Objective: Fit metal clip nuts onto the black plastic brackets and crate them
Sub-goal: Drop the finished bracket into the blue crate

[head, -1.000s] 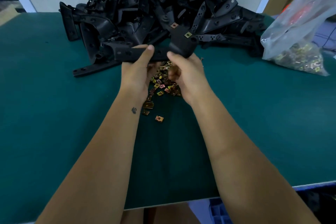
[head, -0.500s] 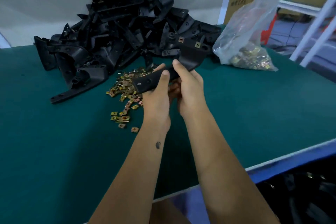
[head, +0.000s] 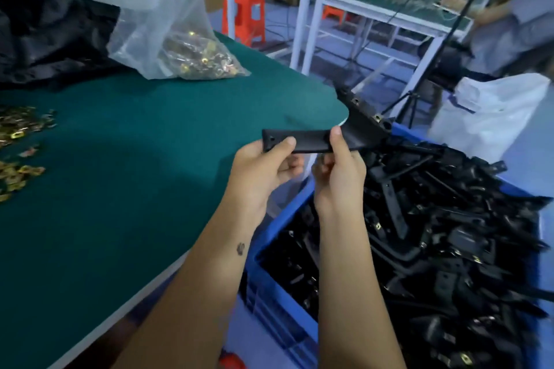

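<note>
While held over crate point(head: 278, 220): one bracket point(head: 311, 141), two hands point(head: 259, 172), two clip nuts point(head: 377, 118).

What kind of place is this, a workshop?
Probably a small factory assembly floor: a green-matted workbench, a blue crate heaped with black brackets, a bag of metal clip nuts, more benches behind.

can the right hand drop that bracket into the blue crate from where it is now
Probably yes. The right hand grips the bracket just over the blue crate, whose open top lies right below; the left hand would have to let go.
</note>
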Motion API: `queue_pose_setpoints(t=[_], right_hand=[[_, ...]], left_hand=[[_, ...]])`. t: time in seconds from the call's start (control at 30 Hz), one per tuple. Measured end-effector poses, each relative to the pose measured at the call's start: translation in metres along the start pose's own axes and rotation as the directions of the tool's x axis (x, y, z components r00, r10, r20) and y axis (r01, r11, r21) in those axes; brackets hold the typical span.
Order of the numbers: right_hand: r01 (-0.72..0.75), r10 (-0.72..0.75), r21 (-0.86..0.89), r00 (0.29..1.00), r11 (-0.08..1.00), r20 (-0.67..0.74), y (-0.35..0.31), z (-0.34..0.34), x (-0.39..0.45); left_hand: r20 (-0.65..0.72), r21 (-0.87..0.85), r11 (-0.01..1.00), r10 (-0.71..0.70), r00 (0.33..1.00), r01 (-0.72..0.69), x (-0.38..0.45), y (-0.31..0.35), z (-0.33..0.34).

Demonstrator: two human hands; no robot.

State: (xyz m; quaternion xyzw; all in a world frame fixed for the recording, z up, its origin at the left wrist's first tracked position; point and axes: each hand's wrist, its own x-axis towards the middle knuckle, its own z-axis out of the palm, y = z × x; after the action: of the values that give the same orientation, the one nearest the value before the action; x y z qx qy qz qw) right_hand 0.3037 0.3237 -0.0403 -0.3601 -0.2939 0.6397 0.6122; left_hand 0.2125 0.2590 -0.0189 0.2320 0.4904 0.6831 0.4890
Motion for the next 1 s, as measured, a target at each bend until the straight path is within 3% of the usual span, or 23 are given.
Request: queue_pose_setpoints(t=[0.1,0.2,0.37,0.47,0.57,0.67,0.73,0.8,0.9,1.0], right_hand=[[-0.02,0.045,0.109,0.973,0.994,-0.227,-0.002,-0.038,0.018],[0.0,0.117,0.251,0.885,0.968,-0.45,0.001,-0.073,0.032],[-0.083,0.278,0.324,0.733,0.942,-0.621,0.022,-0.082,0.034],[-0.057,0.151,0.175,0.794,0.983,-0.589,0.025,-0.039,0.024],[0.165,-0.17,-0.05,0.884,0.985,-0.436,0.021,0.027,0.005],[0.4,-0.423,-0.218,0.904,0.89,-0.067,0.024,0.097,-0.026],[0.434,-0.382,-0.255,0.896,0.864,0.228,0.038,0.139,-0.048],[0.388,-0.238,-0.299,0.869,0.872,0.435,0.058,0.172,-0.068],[0.377,-0.057,-0.396,0.78,0.837,0.623,0.091,0.21,-0.096],[0.427,0.052,-0.435,0.663,0.793,0.746,0.12,0.244,-0.122]], left_hand=[[0.128,0.196,0.978,-0.102,0.987,0.076,0.001,-0.004,0.004],[0.124,0.21,0.974,-0.116,0.985,0.089,0.003,-0.003,-0.002],[0.141,0.303,0.951,-0.102,0.985,0.055,0.001,-0.006,-0.002],[0.147,0.221,0.973,-0.095,0.985,0.061,0.0,-0.002,-0.005],[0.129,0.179,0.984,-0.023,0.991,0.0,0.001,0.009,-0.012],[0.001,0.181,0.98,0.088,0.996,-0.087,0.005,0.03,-0.035],[-0.141,0.199,0.968,0.18,0.973,-0.15,0.007,0.048,-0.06],[-0.283,0.271,0.947,0.248,0.927,-0.17,0.005,0.069,-0.09],[-0.449,0.29,0.919,0.377,0.81,-0.267,-0.011,0.091,-0.144],[-0.528,0.45,0.861,0.472,0.705,-0.24,-0.033,0.11,-0.196]])
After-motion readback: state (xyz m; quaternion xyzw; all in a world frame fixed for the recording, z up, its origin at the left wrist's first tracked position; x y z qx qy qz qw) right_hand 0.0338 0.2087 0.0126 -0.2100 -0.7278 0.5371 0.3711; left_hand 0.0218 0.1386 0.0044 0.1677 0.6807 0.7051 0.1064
